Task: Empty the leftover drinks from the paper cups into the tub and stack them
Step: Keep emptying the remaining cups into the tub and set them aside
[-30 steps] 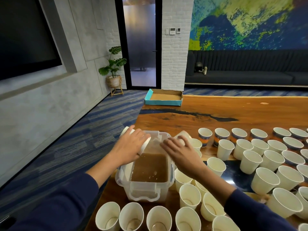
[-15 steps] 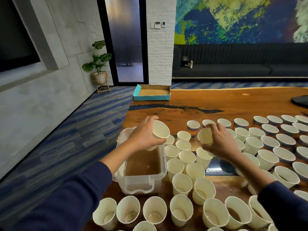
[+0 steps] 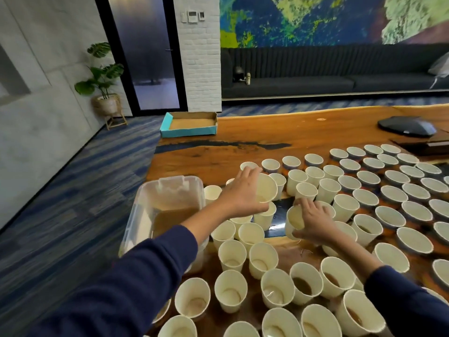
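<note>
A tilted paper cup [image 3: 266, 188] is gripped in the left hand [image 3: 243, 194], to the right of the tub [image 3: 167, 190], above the crowded counter [image 3: 279, 132]. Another cup [image 3: 294, 221] is held by the right hand [image 3: 313, 221], low among standing neighbours. Risk is seen here: nearby cups still holding drink [image 3: 306, 283] could be toppled by a sleeve [image 3: 408, 302], and drips spilled outside the tub.

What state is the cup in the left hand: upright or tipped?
Tipped. The left hand holds the cup on its side, mouth facing right, over the standing cups. No liquid shows inside.
</note>
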{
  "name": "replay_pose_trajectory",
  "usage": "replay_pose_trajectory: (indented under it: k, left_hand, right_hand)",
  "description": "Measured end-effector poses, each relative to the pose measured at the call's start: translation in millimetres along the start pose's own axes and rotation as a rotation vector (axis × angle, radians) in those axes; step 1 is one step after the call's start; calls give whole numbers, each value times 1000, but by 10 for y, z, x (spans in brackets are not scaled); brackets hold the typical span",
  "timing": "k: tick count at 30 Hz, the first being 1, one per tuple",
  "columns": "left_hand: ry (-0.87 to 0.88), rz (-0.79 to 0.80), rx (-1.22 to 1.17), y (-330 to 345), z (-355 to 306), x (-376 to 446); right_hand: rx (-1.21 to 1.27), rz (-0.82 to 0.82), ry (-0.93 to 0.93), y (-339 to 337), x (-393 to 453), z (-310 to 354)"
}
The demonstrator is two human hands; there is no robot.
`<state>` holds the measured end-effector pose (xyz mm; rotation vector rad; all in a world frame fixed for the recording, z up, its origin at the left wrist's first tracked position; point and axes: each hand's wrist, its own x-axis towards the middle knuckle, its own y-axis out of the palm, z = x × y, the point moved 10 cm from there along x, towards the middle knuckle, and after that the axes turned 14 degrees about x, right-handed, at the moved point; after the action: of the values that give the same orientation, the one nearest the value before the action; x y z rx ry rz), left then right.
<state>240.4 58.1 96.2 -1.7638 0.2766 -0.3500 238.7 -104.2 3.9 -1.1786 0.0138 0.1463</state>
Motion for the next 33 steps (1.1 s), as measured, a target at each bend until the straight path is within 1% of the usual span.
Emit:
replay_pose_trajectory:
  k: [4,8,11,16,19,24,27,30,33]
  left_hand:
    - [-43,46,-77,315,-268,107]
    - [-63,101,-36,705,-479,187]
    - [-111,154,-32,984,-555,209]
    - [-155,206,156,1334,-565,224]
    - [-163,257,220,1490,-556,204]
    - [-151,360,253,1671,-598,93]
    - [-150,406,247,1720,-601,-3]
    - [-118,395,250,1639,-655,-51]
    - [-43,361,174,1457,-819,-125]
  right_hand:
    - [-75,84,-33,130,49,-206]
    - [-143,130,-91,300,75,-360]
    - [-212,158,-138,352,76,-448]
    - [-227,171,-209,379,60,-526]
    - [-220,193,-238,361,24,-577]
    - [-148,197,-274,241,-35,-664]
    - [-136,246,-314,168,-133,-647]
    - [-76,335,-336,123,-267,-645]
    - [-41,420,-357,97,-442,-627]
